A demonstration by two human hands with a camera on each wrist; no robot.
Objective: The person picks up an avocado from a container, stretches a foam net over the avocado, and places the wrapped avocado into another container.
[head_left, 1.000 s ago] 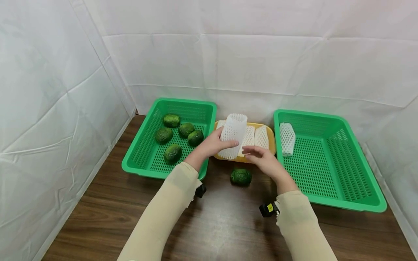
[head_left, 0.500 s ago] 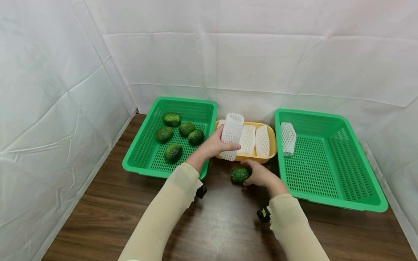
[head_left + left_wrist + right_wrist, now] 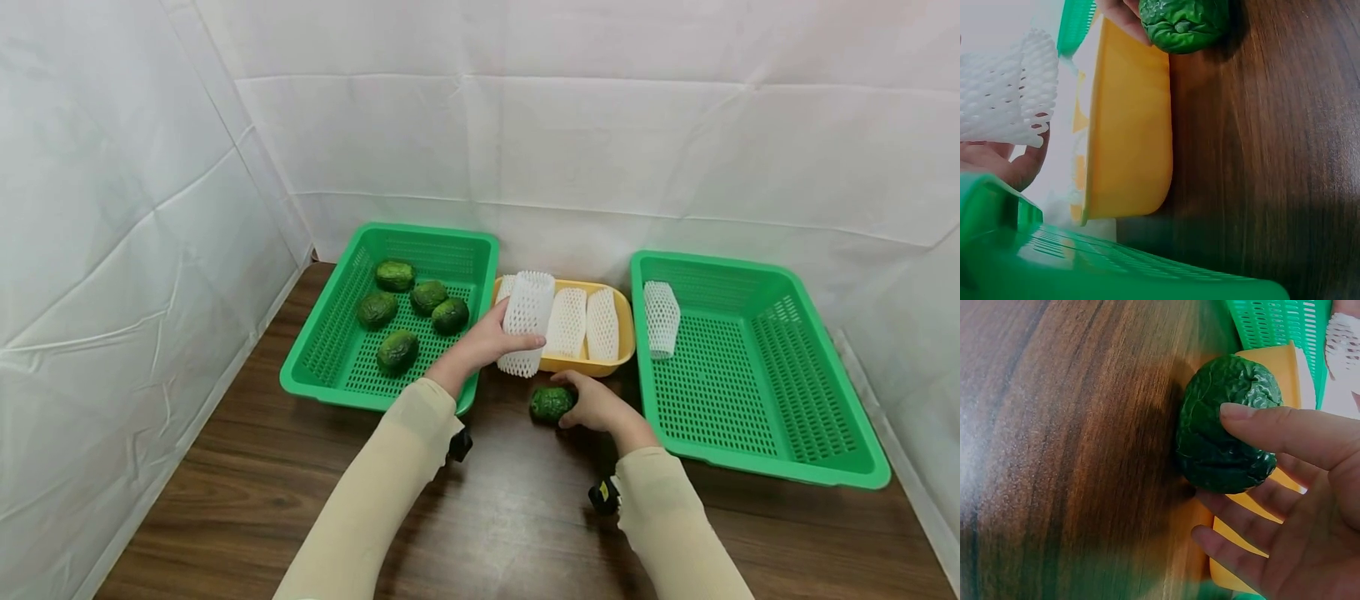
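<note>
In the head view my left hand (image 3: 483, 340) holds a white foam net sleeve (image 3: 529, 310) upright over the left part of the yellow tray (image 3: 626, 333). The sleeve's mesh (image 3: 1004, 94) also shows in the left wrist view. My right hand (image 3: 602, 408) grips a dark green, wrinkled avocado (image 3: 549, 405) that lies on the table in front of the tray. In the right wrist view the thumb presses the near face of the avocado (image 3: 1210, 444), and the fingers curl around its other side.
A green basket (image 3: 322, 390) with several avocados (image 3: 397, 352) stands left. Another green basket (image 3: 757, 467) stands right, with one white net-wrapped item (image 3: 662, 319) by its left wall. More foam sleeves (image 3: 602, 325) lie in the tray. White sheeting (image 3: 600, 142) encloses the back and sides.
My right hand has moved from beside the sleeve down to the avocado on the table and taken hold of it. The left hand, still holding the sleeve, has shifted slightly left and lower.
</note>
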